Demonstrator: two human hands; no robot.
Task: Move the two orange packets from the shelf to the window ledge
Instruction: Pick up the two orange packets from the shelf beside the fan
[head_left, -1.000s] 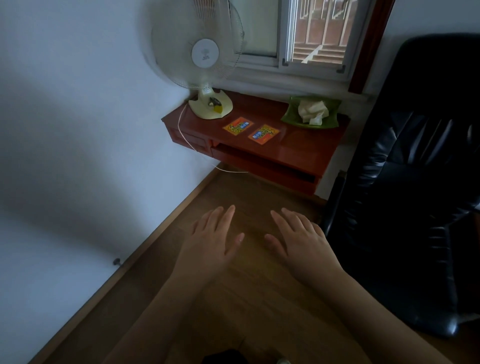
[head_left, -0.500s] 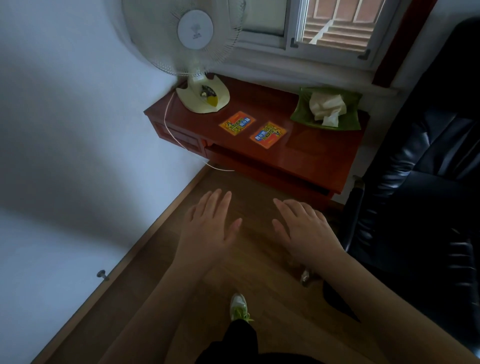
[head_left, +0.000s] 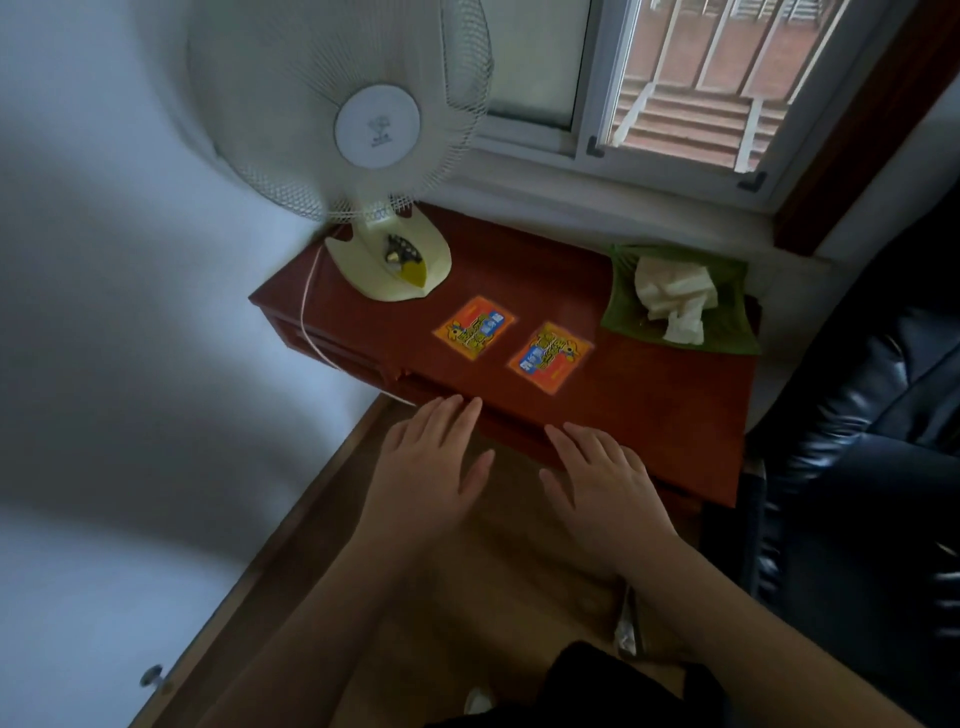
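Observation:
Two flat orange packets lie side by side on the red-brown shelf (head_left: 649, 395): the left packet (head_left: 475, 327) and the right packet (head_left: 550, 357). The pale window ledge (head_left: 597, 208) runs behind the shelf, under the window. My left hand (head_left: 431, 467) and my right hand (head_left: 605, 480) hover palm down at the shelf's front edge, fingers spread and empty, a short way in front of the packets.
A white table fan (head_left: 374, 130) stands on the shelf's left end, its cord (head_left: 306, 317) hanging over the front. A green dish (head_left: 727, 312) with crumpled tissue sits at the shelf's right. A black leather chair (head_left: 862, 441) crowds the right side. A white wall is on the left.
I have stepped closer: the shelf and packets look larger and nearer. Both hands have moved forward from over the floor to the shelf's front edge, still empty.

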